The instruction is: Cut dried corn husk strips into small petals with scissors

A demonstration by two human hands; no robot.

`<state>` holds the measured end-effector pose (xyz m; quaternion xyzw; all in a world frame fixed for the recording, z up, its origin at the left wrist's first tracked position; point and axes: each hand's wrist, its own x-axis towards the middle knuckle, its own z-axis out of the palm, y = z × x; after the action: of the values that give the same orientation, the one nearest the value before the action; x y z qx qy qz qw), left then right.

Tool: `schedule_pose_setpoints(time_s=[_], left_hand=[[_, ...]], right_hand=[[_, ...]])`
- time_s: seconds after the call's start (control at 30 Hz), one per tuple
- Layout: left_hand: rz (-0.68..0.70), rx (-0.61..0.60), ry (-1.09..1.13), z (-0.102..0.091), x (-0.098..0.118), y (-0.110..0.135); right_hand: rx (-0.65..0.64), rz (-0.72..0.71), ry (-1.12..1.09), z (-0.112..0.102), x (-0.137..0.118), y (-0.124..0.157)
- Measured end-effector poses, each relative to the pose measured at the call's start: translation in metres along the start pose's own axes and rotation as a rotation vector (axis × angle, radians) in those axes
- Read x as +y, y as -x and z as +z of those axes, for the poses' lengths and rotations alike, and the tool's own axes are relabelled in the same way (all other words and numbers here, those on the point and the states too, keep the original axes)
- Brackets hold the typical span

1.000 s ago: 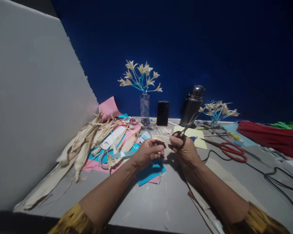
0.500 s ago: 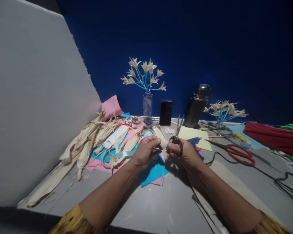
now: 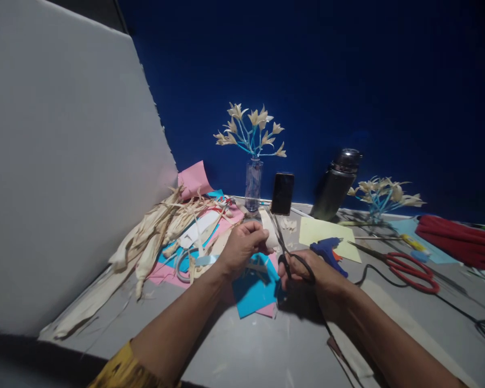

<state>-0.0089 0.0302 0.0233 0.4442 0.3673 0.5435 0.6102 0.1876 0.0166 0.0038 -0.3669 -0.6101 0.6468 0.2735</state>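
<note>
Behind the grey worktop rises a blue wall, with a glass vase and a phone near the back edge. Between front and back edges, the left hand pinches a pale strip; the right hand grips black-handled scissors, blades beside the strip.

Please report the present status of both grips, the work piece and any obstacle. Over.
Left grip: pinching pale dry husk strip. Right grip: holding black-handled metal scissors, blades near strip. Blue-and-orange glue gun close to right grip, possible obstacle.
</note>
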Motion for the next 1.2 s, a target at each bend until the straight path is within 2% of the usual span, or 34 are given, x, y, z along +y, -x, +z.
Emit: schedule_pose_setpoints(time_s=[0.23, 0.37, 0.67, 1.0, 1.2], left_hand=[[0.026, 0.001, -0.012, -0.001, 0.003, 0.000], [0.033, -0.011, -0.058, -0.001, 0.003, 0.001], [0.063, -0.005, -0.064, 0.000, 0.003, 0.002], [0.064, 0.009, -0.077, 0.001, 0.004, 0.002], [0.074, 0.004, -0.063, 0.002, 0.006, 0.003]], right_hand=[[0.068, 0.072, -0.069, 0.011, -0.004, 0.008], [0.087, 0.053, -0.077, 0.014, -0.008, 0.010], [0.017, 0.038, 0.003, 0.010, -0.009, 0.004], [0.099, 0.066, 0.017, 0.021, -0.018, 0.008], [0.050, 0.007, 0.061, 0.016, -0.014, 0.005]])
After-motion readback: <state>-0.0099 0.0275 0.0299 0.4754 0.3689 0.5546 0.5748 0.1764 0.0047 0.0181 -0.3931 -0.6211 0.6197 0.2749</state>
